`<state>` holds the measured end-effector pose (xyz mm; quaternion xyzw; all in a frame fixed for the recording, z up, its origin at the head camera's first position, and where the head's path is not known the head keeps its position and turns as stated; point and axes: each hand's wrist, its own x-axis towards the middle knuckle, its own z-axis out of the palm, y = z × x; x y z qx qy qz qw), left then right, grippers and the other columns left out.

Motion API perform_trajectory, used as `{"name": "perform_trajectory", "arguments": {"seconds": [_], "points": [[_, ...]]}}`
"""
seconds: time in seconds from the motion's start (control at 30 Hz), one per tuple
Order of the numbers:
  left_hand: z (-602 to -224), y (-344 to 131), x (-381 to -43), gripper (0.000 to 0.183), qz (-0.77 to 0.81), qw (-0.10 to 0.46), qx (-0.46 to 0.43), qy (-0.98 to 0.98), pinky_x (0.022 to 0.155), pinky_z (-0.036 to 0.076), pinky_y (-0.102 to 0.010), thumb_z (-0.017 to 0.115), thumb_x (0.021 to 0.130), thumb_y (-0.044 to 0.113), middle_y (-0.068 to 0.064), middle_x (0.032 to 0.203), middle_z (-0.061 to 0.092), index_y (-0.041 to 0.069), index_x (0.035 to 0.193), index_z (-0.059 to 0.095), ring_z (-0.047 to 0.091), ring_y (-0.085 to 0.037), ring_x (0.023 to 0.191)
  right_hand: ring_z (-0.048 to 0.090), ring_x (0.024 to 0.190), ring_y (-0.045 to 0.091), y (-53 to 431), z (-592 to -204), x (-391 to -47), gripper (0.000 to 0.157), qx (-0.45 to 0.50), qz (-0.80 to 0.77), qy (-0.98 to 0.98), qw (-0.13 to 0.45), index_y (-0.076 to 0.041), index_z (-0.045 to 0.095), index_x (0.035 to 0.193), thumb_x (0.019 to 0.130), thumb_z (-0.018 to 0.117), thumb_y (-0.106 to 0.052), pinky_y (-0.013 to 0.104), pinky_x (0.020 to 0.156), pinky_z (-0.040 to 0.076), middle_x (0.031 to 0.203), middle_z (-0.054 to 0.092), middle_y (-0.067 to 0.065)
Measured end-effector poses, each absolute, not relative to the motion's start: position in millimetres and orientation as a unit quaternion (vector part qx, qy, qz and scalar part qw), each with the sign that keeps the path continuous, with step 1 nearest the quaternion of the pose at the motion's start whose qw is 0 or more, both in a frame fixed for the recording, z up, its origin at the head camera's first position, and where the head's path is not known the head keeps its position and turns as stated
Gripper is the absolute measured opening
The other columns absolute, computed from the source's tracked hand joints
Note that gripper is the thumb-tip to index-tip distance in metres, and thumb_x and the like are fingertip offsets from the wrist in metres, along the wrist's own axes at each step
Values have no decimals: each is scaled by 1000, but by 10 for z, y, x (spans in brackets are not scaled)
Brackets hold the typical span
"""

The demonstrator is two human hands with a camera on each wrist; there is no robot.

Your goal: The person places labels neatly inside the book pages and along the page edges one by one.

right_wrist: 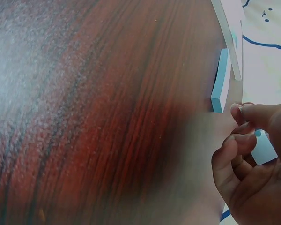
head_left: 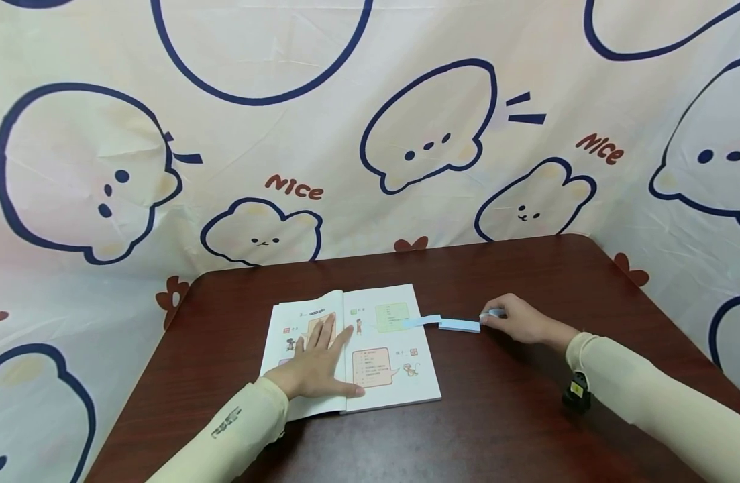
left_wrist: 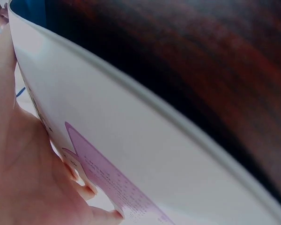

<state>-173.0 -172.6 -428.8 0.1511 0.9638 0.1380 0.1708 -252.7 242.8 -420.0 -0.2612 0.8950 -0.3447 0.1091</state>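
Note:
An open book with printed drawings and text lies on the table. My left hand rests on its left page with the fingers spread, thumb reaching over the fold; the left wrist view shows the palm beside the page. A light blue sticky strip sticks out past the book's right edge. Right of it lies a narrow pad of blue sticky notes, with blue sides in the right wrist view. Just right of the pad, my right hand pinches a light blue sticky note, partly hidden by the fingers.
The dark red-brown wooden table has rounded far corners. Behind it and along the sides hangs a pale cloth with cartoon outlines. A black device is strapped at the right wrist.

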Motion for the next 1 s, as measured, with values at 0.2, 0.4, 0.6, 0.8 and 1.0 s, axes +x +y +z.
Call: {"name": "perform_trajectory", "arguments": {"seconds": [0.2,0.4,0.6,0.8,1.0], "points": [[-4285,-1727,-1731,123,139,176,148,963,117,10,-76,70,71,79,-17,171,-10,21,164,14,-3,-42,159,53,74,14,2405,-4206,-2532,21,-229,-342,904,119,-6,74,95,100,64,-24,28,66,45,83,64,3],[-4279,-1719,-1726,123,139,173,148,964,116,11,-76,70,71,79,-18,171,-9,21,164,14,-2,-42,158,51,68,13,2407,-4244,-2524,28,-213,-342,909,108,-9,69,85,100,65,-32,27,62,43,72,54,-1],[-4278,-1717,-1724,124,137,169,149,964,116,12,-77,71,71,79,-18,171,-9,20,164,15,-1,-42,158,49,60,13,2397,-4240,-2508,36,-183,-356,910,109,-8,66,84,100,62,-40,27,56,42,66,48,-1],[-4275,-1720,-1721,124,141,167,150,964,116,11,-77,71,71,79,-19,171,-9,20,164,15,-1,-43,158,51,65,15,2395,-4235,-2490,42,-169,-350,915,106,-7,64,83,101,59,-45,28,59,43,69,51,0],[-4284,-1721,-1728,124,140,168,149,964,117,12,-76,71,71,80,-18,171,-9,20,164,15,-1,-42,158,48,66,16,2400,-4251,-2481,49,-161,-354,915,107,-7,62,82,105,49,-49,30,62,41,68,45,-1]]}}
